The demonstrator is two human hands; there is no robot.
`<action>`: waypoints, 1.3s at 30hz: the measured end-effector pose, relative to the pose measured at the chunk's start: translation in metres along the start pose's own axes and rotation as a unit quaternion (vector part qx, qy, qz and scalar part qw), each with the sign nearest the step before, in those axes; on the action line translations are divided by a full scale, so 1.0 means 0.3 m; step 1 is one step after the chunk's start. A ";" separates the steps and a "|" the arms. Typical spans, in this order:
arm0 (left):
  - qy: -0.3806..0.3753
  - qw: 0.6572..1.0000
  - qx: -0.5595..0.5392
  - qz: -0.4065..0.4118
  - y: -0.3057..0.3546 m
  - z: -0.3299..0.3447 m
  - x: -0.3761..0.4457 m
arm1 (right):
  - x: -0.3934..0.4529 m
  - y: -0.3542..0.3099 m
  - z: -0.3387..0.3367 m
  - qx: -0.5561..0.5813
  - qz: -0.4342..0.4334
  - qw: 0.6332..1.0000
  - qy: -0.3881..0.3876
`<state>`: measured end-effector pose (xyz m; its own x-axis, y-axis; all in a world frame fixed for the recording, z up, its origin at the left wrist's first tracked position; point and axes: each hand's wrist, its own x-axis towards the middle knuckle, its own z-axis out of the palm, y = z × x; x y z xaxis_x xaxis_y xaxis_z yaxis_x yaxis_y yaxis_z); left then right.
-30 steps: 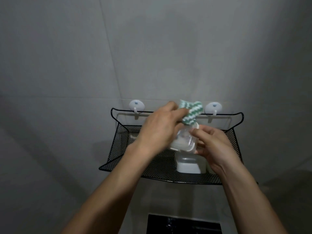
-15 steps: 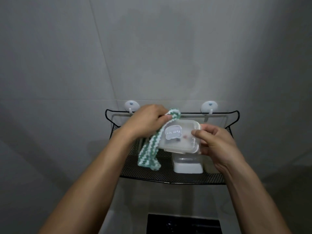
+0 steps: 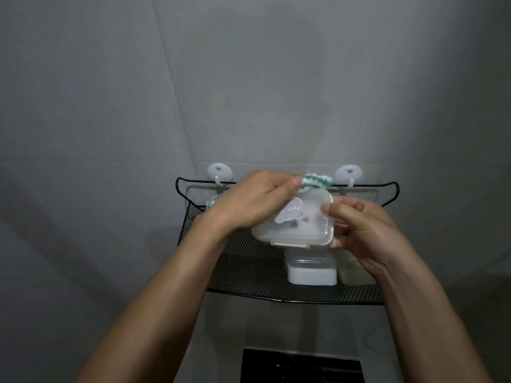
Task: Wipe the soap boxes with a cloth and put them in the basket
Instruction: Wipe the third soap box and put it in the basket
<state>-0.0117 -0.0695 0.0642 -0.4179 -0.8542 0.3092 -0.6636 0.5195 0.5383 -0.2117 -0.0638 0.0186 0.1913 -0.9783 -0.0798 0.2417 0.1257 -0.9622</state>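
I hold a clear plastic soap box (image 3: 301, 228) with a white sticker above the black mesh basket (image 3: 249, 266). My right hand (image 3: 365, 230) grips its right end, thumb on the lid. My left hand (image 3: 254, 200) lies across its left side and pinches a green-and-white striped cloth (image 3: 399, 180) against the box's far edge. Part of the cloth shows behind my left wrist. Another clear soap box (image 3: 312, 270) stands in the basket directly below the held one.
The basket hangs from two white suction hooks (image 3: 219, 172) (image 3: 349, 174) on a grey tiled wall. A pale object (image 3: 352, 272) sits in the basket under my right wrist. A dark surface (image 3: 301, 366) lies below.
My left hand moved the cloth from the box's left side, where it hung down, up over the far edge. The box tilted slightly. My right hand kept its grip.
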 end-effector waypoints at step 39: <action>0.371 0.851 -0.318 -0.194 -0.055 0.133 -0.155 | -0.044 -0.008 0.059 0.100 0.003 0.995 0.013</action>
<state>-0.0060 -0.0375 0.0095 0.4187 -0.8591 0.2943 -0.0947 0.2810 0.9550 -0.1979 -0.0484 0.0267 0.1687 -0.9812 -0.0942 0.4258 0.1587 -0.8908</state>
